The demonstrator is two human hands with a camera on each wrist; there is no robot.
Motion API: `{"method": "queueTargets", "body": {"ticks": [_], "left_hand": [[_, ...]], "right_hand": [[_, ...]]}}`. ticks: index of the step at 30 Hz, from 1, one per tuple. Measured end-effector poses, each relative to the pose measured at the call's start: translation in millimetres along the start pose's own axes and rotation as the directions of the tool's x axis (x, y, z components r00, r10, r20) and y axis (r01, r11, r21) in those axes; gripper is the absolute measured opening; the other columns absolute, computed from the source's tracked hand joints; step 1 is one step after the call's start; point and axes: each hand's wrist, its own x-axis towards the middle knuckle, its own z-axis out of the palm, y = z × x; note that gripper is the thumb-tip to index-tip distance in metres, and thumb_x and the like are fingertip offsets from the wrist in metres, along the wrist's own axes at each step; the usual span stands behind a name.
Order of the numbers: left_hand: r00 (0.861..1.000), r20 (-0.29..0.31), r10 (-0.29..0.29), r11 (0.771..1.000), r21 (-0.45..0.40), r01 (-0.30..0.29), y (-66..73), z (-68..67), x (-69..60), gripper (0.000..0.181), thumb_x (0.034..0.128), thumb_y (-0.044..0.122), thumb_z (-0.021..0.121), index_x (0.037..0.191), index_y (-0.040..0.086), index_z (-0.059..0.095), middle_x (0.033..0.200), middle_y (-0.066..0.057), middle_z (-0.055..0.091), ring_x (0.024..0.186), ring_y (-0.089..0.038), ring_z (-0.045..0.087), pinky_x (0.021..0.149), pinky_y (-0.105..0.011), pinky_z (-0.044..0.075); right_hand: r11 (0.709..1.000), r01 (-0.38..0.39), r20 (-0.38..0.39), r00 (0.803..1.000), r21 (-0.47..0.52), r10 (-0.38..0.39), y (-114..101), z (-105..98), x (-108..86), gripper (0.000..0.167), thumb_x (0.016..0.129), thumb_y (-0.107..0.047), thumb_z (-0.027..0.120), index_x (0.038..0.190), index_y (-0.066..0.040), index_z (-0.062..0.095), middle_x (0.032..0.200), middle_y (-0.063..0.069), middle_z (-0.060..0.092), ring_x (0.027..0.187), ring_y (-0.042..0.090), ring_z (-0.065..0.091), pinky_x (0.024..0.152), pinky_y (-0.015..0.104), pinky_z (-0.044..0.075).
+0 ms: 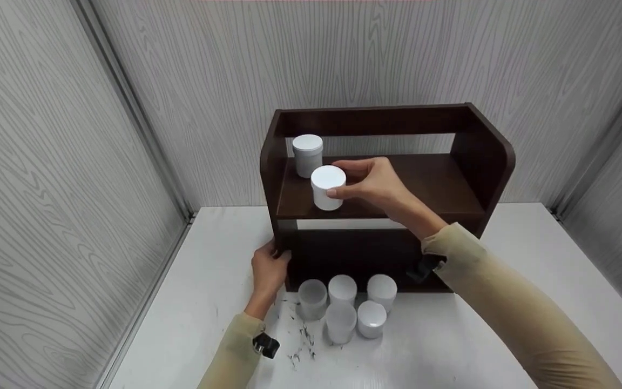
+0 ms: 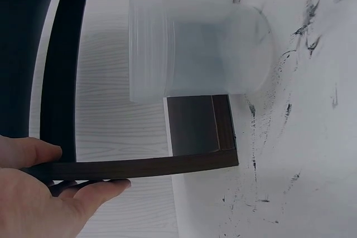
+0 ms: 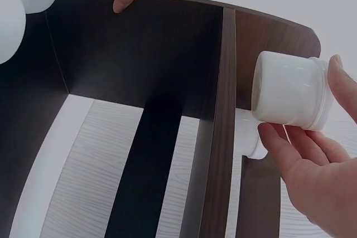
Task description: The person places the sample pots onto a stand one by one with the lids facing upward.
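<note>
My right hand [image 1: 378, 186] pinches a white lidded jar [image 1: 328, 195] between thumb and fingers, at the front left of the upper board of a dark brown wooden shelf [image 1: 440, 183]. In the right wrist view the held jar [image 3: 285, 90] lies sideways in the picture, thumb by its lid. Whether its base touches the board, I cannot tell. Behind it, a second white lidded jar [image 1: 308, 156] stands on the board at the left end. Low down, my left hand [image 1: 269, 270] grips the shelf's left side panel, its thumb [image 2: 42, 151] on the inner face and fingers outside.
Several white and translucent jars [image 1: 340, 324] stand grouped on the white table [image 1: 224, 237] before the shelf's lower level. Dark scuff marks [image 1: 305, 340] streak the tabletop near them. Wood-patterned grey walls [image 1: 224, 97] enclose the back and both sides.
</note>
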Motion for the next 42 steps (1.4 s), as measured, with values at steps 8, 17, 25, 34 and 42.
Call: {"method": "queueTargets", "body": {"ticks": [8, 17, 25, 34, 42], "left_hand": [[1.0, -0.022, -0.005, 1.0, 0.021, 0.006, 0.3, -0.8, 0.8, 0.047, 0.0969, 0.002, 0.065, 0.141, -0.012, 0.058, 0.137, -0.029, 0.064, 0.127, -0.038, 0.062, 0.103, -0.048, 0.052], [1.0, -0.026, 0.001, 1.0, 0.018, -0.001, 0.0, -0.2, 0.9, 0.047, 0.096, 0.002, 0.066, 0.14, -0.013, 0.059, 0.135, -0.028, 0.064, 0.126, -0.039, 0.063, 0.103, -0.048, 0.052], [0.999, 0.022, 0.027, 1.0, 0.008, -0.027, -0.2, -0.9, 0.5, 0.052, 0.0978, 0.003, 0.062, 0.144, -0.016, 0.051, 0.138, -0.03, 0.062, 0.127, -0.043, 0.061, 0.101, -0.048, 0.054], [1.0, 0.011, 0.012, 1.0, 0.011, -0.012, 0.2, -1.0, 0.7, 0.052, 0.0976, 0.004, 0.063, 0.144, -0.015, 0.052, 0.139, -0.03, 0.061, 0.13, -0.04, 0.06, 0.104, -0.048, 0.052], [1.0, 0.001, 0.024, 1.0, 0.018, -0.024, 0.2, 0.5, 0.2, 0.049, 0.0973, 0.002, 0.063, 0.143, -0.014, 0.055, 0.137, -0.029, 0.063, 0.127, -0.039, 0.062, 0.103, -0.047, 0.053]], "right_hand": [[0.998, -0.005, -0.015, 1.0, -0.059, 0.004, 6, 7, 18.2, 0.066, 0.077, -0.006, 0.094, 0.136, 0.005, 0.067, 0.122, 0.016, 0.075, 0.112, 0.023, 0.071, 0.091, 0.033, 0.059], [0.997, -0.012, -0.008, 1.0, -0.071, 0.012, 11, 14, 31.2, 0.062, 0.079, -0.009, 0.094, 0.135, 0.001, 0.07, 0.122, 0.013, 0.075, 0.113, 0.022, 0.07, 0.092, 0.034, 0.058], [0.996, -0.025, 0.012, 1.0, -0.086, 0.026, 14, 16, 37.5, 0.057, 0.082, -0.013, 0.093, 0.134, -0.004, 0.072, 0.12, 0.009, 0.076, 0.111, 0.023, 0.07, 0.094, 0.035, 0.057], [0.996, -0.028, -0.015, 1.0, -0.09, 0.027, 17, 22, 44.6, 0.057, 0.079, -0.012, 0.095, 0.131, -0.003, 0.073, 0.118, 0.01, 0.077, 0.109, 0.021, 0.071, 0.09, 0.033, 0.058], [0.995, -0.024, -0.029, 0.999, -0.093, 0.021, 16, 26, 48.9, 0.054, 0.077, -0.012, 0.096, 0.126, -0.004, 0.077, 0.115, 0.008, 0.078, 0.108, 0.019, 0.071, 0.09, 0.032, 0.058]]}}
